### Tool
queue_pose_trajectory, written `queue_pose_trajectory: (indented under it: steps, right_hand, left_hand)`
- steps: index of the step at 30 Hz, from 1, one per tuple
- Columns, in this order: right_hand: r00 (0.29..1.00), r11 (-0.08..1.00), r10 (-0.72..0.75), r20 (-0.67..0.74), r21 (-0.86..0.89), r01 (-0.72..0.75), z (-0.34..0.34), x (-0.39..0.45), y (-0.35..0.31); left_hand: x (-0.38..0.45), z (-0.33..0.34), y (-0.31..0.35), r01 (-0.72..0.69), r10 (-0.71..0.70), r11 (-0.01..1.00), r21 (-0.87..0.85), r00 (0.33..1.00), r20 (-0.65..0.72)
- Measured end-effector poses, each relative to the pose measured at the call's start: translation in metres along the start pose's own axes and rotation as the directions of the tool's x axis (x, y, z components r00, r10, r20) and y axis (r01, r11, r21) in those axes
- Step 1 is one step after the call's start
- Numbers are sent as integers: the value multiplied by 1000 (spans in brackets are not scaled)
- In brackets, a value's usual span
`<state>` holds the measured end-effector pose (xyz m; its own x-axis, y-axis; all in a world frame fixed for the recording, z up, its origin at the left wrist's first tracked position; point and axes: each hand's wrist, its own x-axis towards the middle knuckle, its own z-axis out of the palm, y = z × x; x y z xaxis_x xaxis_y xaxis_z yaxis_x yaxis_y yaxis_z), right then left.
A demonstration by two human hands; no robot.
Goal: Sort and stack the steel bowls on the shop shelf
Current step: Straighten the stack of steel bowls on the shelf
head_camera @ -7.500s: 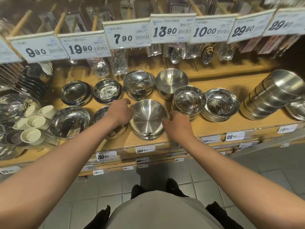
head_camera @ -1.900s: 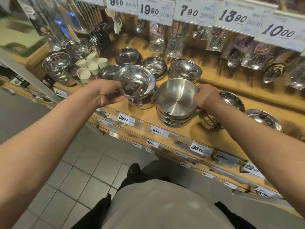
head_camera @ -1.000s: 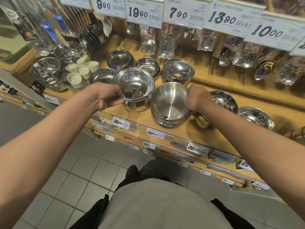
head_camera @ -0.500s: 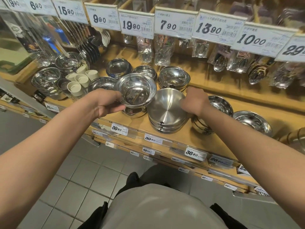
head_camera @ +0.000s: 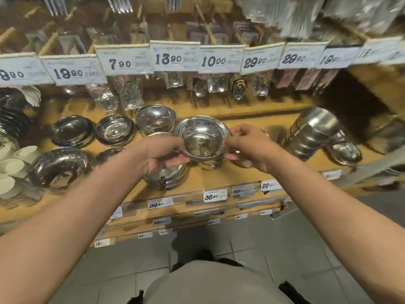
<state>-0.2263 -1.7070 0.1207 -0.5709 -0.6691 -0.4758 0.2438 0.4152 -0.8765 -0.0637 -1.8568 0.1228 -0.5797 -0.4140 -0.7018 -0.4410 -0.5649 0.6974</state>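
You hold one rimmed steel bowl (head_camera: 202,139) in the air over the front of the shelf (head_camera: 219,176), mouth up, just above the bowls that stand there. Your left hand (head_camera: 163,153) grips its rim at about 8 o'clock, fingers curled under the lip. Your right hand (head_camera: 249,145) pinches the rim at 3 o'clock between thumb and fingers. Both hands are closed on this one bowl.

The step in hand looks like carrying a sorted bowl to its pile. Directly below, at 6 o'clock of the bowl, part of a small stack (head_camera: 211,164) shows under it; at 7 o'clock sits a broader stack of plain bowls (head_camera: 167,176). The next move, as I judge it, calls for choosing the stack whose rim matches, centring the bowl over it and lowering it level so it nests without knocking its neighbours.

Farther out, at 3 o'clock a stack lying on its side (head_camera: 311,132) rests on the shelf; at 9 to 10 o'clock stand single shiny bowls (head_camera: 115,129).

The hanging price cards (head_camera: 175,55) read 19.90, 7.90, 13.90, 10.00, 29.90 and 29.90. The shelf-edge tags (head_camera: 213,195) read 39.90 and 36.90. The small print is blurred and no brand is legible.
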Motion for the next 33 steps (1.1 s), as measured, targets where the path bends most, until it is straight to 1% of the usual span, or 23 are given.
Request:
queue_pose_trajectory:
  steps: [1,3,5,7,10,12,14,16,18,21,24,27,28,30,33]
  right_hand:
    - [999,999,26,-30,26,-26,-10,-6,3]
    - [998,998,32,-61,56,-29,-30,-17,8]
    - [996,998,15,-91,62,-9,-48,-25,13]
    - [989,998,-6,-149,53,14,-66,-30,17]
    - [975,996,-34,-220,68,50,-91,-28,22]
    - [973,994,-31,-229,98,55,-107,-21,23]
    - [976,992,-16,-216,122,44,-124,-10,23]
    - [984,992,-7,-179,122,29,-140,4,22]
    - [985,995,-3,-173,101,21,-154,16,22]
    - [980,997,-30,-194,61,42,-169,37,30]
    - [978,1000,-24,-209,2,25,-174,58,42]
    - [977,996,-6,-211,-91,-13,-169,73,55]
    - [979,995,-3,-205,-97,-18,-167,76,58]
    - [981,997,5,-195,-68,-18,-164,83,65]
    - [982,997,10,-190,-74,-25,-161,90,71]
  left_hand:
    - [2,8,1,5,-7,999,32,999,40]
    - [7,24,4,6,-15,996,93,995,99]
    - [13,42,7,-2,-12,992,127,995,104]
    - [19,63,8,-9,-7,990,144,994,108]
    - [25,95,10,-37,14,973,230,995,101]
    - [30,114,11,-64,51,965,256,997,60]
    - [37,132,13,-103,100,965,240,995,22]
    - [42,150,16,-143,140,968,206,990,28]
    - [51,167,16,-169,176,963,211,984,-17]
    - [68,186,14,-186,237,938,291,960,-151]
    - [89,192,5,-186,322,898,398,896,-307]
    - [99,193,-11,-127,412,811,571,818,-402]
    - [99,195,-17,-119,442,794,596,786,-431]
    - [97,198,-26,-146,465,808,570,753,-466]
    - [98,203,-37,-158,442,840,519,753,-486]
